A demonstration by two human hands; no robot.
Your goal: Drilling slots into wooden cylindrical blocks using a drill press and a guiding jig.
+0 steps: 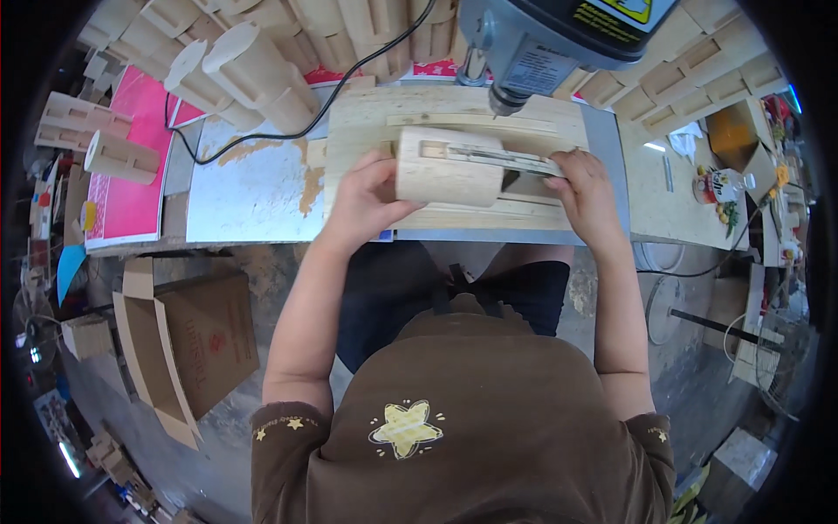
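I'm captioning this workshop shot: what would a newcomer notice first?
First, the pale wooden cylinder at upper centre, held by the left hand, with the right hand gripping a narrow strip at its right end. Then the big grey drill-like machine above it in the picture, and the bright pink sheet at far left.

Workshop interior, viewed from above.
White work surface (pixel 249 179) at ten o'clock; pale wooden tabletop (pixel 648 179) at two; pink covering (pixel 122 218) between nine and ten; grey floor (pixel 240 421) between seven and eight; bright light (pixel 68 460) at eight.
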